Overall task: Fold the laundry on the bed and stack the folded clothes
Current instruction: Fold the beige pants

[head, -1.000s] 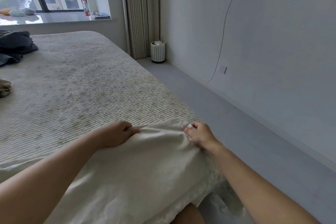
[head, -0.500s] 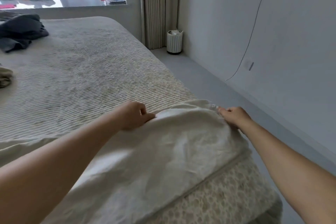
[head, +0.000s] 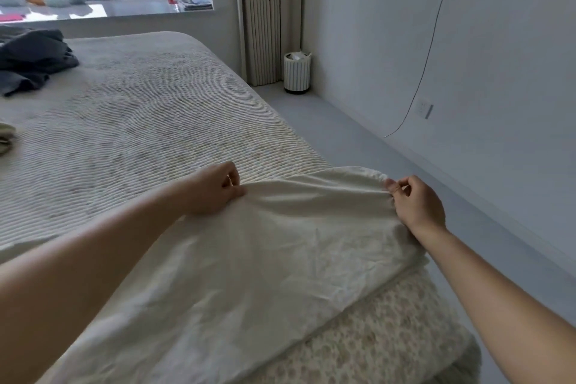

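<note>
A cream-white garment (head: 265, 259) lies spread over the near right corner of the bed (head: 140, 121). My left hand (head: 215, 187) pinches its far edge on the left. Its far right corner is pinched by my right hand (head: 414, 199), at the bed's right edge. The cloth between the hands is stretched and slightly raised. A dark grey heap of clothes (head: 28, 56) lies at the far left of the bed. A small beige piece (head: 6, 137) shows at the left edge.
A striped white bin (head: 296, 73) stands on the floor by the curtain (head: 268, 9). A cable (head: 430, 50) hangs down the right wall next to a socket (head: 424, 107). Grey floor runs between bed and wall. The windowsill (head: 103, 8) holds a bottle and small items.
Both hands have moved the garment's far edge away from me and further apart, spreading the cloth wider. My right hand has shifted to the right, to the bed's edge.
</note>
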